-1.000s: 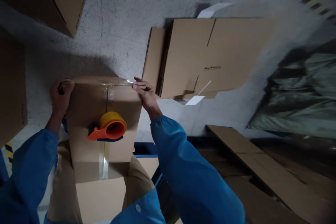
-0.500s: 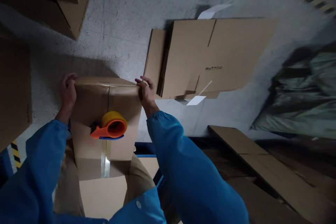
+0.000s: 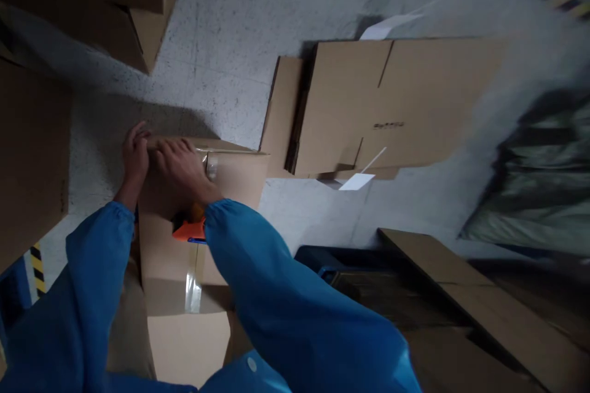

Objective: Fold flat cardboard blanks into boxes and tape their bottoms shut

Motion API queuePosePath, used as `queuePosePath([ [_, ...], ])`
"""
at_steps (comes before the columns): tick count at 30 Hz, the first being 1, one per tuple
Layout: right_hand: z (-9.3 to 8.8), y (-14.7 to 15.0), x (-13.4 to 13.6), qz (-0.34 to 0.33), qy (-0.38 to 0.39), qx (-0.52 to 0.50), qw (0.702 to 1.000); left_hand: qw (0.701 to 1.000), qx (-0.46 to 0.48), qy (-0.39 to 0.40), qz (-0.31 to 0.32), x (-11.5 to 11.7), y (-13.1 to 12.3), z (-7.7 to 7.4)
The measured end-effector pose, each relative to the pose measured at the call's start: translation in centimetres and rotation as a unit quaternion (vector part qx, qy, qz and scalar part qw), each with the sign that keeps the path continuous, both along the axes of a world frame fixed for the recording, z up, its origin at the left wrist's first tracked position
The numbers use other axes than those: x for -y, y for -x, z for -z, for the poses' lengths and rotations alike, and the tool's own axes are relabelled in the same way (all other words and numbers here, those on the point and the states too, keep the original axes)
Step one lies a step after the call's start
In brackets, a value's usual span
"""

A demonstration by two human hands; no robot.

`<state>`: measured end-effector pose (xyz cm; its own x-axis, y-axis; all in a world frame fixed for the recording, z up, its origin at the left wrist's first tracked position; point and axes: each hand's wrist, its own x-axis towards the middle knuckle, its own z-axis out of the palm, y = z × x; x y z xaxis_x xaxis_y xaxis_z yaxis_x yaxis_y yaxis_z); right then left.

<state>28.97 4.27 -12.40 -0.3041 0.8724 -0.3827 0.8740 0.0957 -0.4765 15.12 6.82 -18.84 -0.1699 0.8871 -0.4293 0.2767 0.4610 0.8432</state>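
A taped cardboard box (image 3: 177,267) stands in front of my body, a strip of clear tape (image 3: 193,288) running down its seam. My left hand (image 3: 136,156) is at its far left corner, fingers bent around the edge. Across the top lies my right hand (image 3: 179,166), its fingers resting along the far edge, close to the left hand. An orange tape dispenser (image 3: 188,231) sits on the box, its roll mostly hidden behind my right wrist and sleeve.
Flattened cartons (image 3: 391,110) lie stacked on the floor to the right, with white strips (image 3: 357,182) at their edges. Larger cardboard boxes (image 3: 32,159) stand left. A greenish covered bundle (image 3: 539,184) and a long cardboard piece (image 3: 461,270) are at right.
My right hand has moved left from the box's far right corner to beside my left hand, its sleeve now covering part of the tape dispenser. My left hand stays at its corner.
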Motion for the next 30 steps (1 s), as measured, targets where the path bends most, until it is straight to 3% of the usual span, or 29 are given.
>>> queuePosePath([
  [2,0.2,1.7,-1.5,-0.039,0.005,-0.006,0.999,1.0,-0.007,-0.004,0.007,0.0,0.2,0.1],
  [4,0.4,1.2,-2.3,-0.055,0.012,-0.007,0.998,0.999,-0.03,-0.015,0.015,-0.1,0.1,0.1],
  [11,1.5,-7.3,0.0,-0.019,0.018,0.022,0.999,0.995,-0.087,-0.028,0.026,-0.5,-1.4,0.0],
  [14,1.8,-8.5,0.7,-0.02,-0.016,-0.004,1.0,0.993,-0.113,-0.022,0.03,-0.5,-1.4,-0.1],
  [17,1.6,-8.1,0.9,0.048,-0.022,0.024,0.998,0.991,-0.131,-0.03,0.023,-0.3,-1.0,-0.5],
  [19,1.2,-7.8,0.7,0.123,0.02,0.068,0.99,0.99,-0.143,-0.018,0.008,-0.2,-0.8,-0.9],
  [21,0.8,-7.7,0.3,0.152,0.081,0.077,0.982,0.99,-0.142,0.006,0.005,-0.1,-0.8,-1.1],
  [25,0.3,-6.9,-1.5,0.086,0.164,0.002,0.983,0.99,-0.14,0.026,0.015,0.0,-1.0,-0.8],
  [30,0.1,-2.9,-4.3,0.023,0.208,-0.041,0.977,0.992,-0.124,0.029,0.011,-0.1,-0.8,0.0],
])
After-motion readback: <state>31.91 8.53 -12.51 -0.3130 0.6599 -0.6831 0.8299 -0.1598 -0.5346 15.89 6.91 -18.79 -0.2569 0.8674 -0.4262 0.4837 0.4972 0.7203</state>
